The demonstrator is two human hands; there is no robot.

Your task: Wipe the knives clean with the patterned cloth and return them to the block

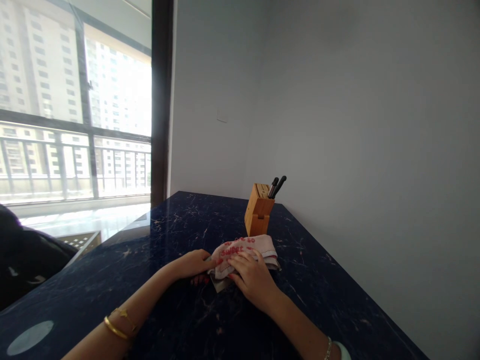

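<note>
A pink-white towel (262,245) with red lettering lies folded and bunched on the dark blue marbled table (240,320). My left hand (195,264) grips its left edge, fingers curled and partly hidden. From the right, my right hand (253,275) lies across the towel, its fingers over the top and its thumb at the near side. A flat greyish corner (222,284) sticks out beneath the towel's near edge; what it belongs to is covered. Just behind the towel stands a wooden knife block (258,210) with two black-handled knives (276,186) in it.
A grey wall (367,150) runs along the table's right side. At the left is a large window (86,100) with a balcony railing. A black object (26,255) sits beyond the left table edge. A pale oval patch (30,337) shows on the tabletop at lower left.
</note>
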